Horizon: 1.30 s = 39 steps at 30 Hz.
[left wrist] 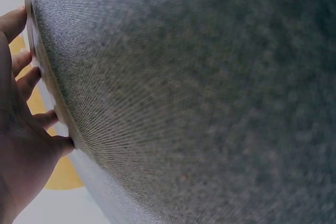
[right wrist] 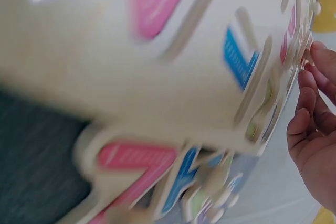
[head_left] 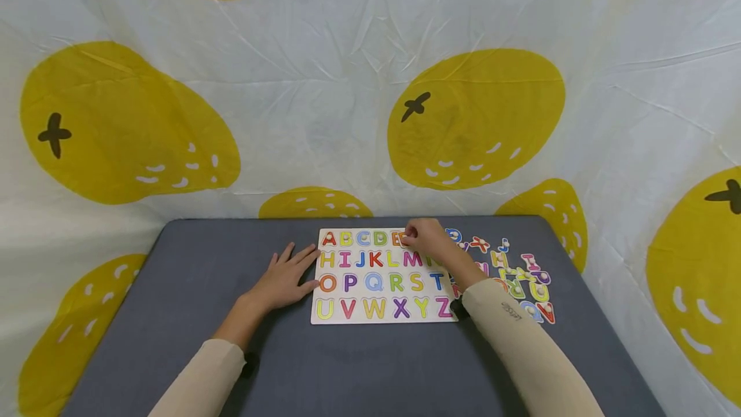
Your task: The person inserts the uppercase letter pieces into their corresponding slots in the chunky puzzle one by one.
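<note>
Grey table (head_left: 347,372), seen from its near side: on it the board (head_left: 359,311) lies flat, its rows reading upright to the person, presumably for easy matching. Left of the board, the left hand (head_left: 283,282) has its fingers spread wide with tips at the edge, probably to stop it sliding; the left wrist view shows these fingers low and side-on. Right of the board, loose letters (head_left: 545,312) lie scattered, some overlapping, apparently for the right hand's convenience. At the board's far row, by the E (head_left: 396,239), that right hand (head_left: 427,238) pinches a piece (right wrist: 307,55); its letter cannot be told. Only the right wrist view gives this grip and the raised pegs (right wrist: 317,8) in profile. Beyond the board hangs a fruit-patterned backdrop (head_left: 318,114), whole only in the head view.
</note>
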Tool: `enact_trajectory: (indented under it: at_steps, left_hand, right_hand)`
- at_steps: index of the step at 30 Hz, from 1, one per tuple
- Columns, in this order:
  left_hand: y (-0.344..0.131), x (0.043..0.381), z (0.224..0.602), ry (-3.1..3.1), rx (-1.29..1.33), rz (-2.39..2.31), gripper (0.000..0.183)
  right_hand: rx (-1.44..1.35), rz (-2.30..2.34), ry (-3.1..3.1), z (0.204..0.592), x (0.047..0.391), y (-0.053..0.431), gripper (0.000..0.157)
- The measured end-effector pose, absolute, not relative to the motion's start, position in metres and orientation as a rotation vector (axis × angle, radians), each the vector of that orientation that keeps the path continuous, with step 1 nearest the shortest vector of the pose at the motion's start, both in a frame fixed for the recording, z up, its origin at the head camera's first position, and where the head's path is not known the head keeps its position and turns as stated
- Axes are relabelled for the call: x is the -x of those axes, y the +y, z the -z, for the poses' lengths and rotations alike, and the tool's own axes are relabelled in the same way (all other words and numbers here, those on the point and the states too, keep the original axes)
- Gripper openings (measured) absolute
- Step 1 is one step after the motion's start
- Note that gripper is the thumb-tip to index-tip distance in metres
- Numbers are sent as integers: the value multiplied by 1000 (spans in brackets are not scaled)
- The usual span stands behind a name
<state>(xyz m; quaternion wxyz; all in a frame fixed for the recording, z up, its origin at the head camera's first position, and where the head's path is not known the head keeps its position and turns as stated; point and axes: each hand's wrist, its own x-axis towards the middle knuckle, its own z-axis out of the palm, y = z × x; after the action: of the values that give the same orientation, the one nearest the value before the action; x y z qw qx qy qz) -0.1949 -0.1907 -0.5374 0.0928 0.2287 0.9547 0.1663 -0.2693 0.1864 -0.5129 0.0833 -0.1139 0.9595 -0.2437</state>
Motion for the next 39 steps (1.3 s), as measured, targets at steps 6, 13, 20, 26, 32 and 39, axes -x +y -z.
enact_trajectory:
  at_steps: [6, 13, 20, 26, 32, 39]
  left_hand:
    - [-192, 195, 538, 2837, -677, -498, 73]
    - [-192, 195, 538, 2836, -683, -500, 74]
    - [-191, 194, 535, 2836, -680, -510, 74]
    - [-192, 195, 536, 2839, -683, -499, 74]
    - [-191, 195, 536, 2844, -699, -503, 74]
    - [-191, 195, 537, 2840, -692, -503, 74]
  right_hand:
    - [307, 708, 2891, 515, 274, 168, 22]
    - [197, 728, 2885, 517, 274, 157, 25]
    - [205, 667, 2912, 515, 273, 155, 20]
    - [224, 633, 2910, 514, 273, 155, 18]
    - [209, 752, 2883, 509, 270, 166, 18]
    - [312, 850, 2884, 493, 268, 192, 15]
